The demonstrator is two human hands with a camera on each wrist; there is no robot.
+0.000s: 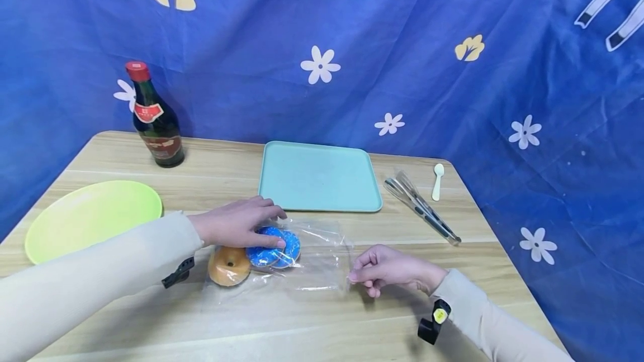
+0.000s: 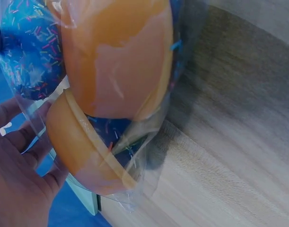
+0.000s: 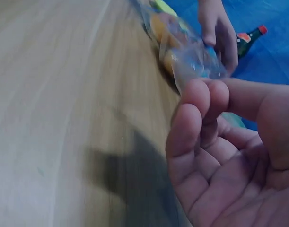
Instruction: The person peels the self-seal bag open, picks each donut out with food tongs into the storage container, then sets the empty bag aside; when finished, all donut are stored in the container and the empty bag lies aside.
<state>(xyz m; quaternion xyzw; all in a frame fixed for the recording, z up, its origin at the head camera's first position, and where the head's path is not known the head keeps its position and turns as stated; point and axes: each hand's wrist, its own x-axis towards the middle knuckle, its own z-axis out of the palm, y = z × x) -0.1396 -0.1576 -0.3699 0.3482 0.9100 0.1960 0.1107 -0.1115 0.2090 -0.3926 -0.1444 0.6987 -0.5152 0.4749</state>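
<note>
A clear plastic bag point(image 1: 322, 264) holds several toy doughnuts. Toward its left end is an orange-brown doughnut point(image 1: 228, 272); beside it two overlapping doughnuts have blue icing point(image 1: 292, 250). My left hand point(image 1: 241, 223) grips the bag around a blue doughnut, thumb across the near face and fingers on the far side. Sprinkles on the blue doughnut point(image 2: 30, 52) and the plain base of another doughnut point(image 2: 120, 61) show through the plastic in the left wrist view. At the bag's right end, my right hand point(image 1: 389, 268) pinches the edge between thumb and fingertips.
Behind the bag lies a light-blue tray point(image 1: 319, 177). A green plate point(image 1: 95, 214) is at left, with a dark bottle with a red cap point(image 1: 158, 122) beyond it. Tongs point(image 1: 422, 208) and a small spoon point(image 1: 437, 183) lie at right. Blue cloth point(image 1: 392, 32) hangs behind the table.
</note>
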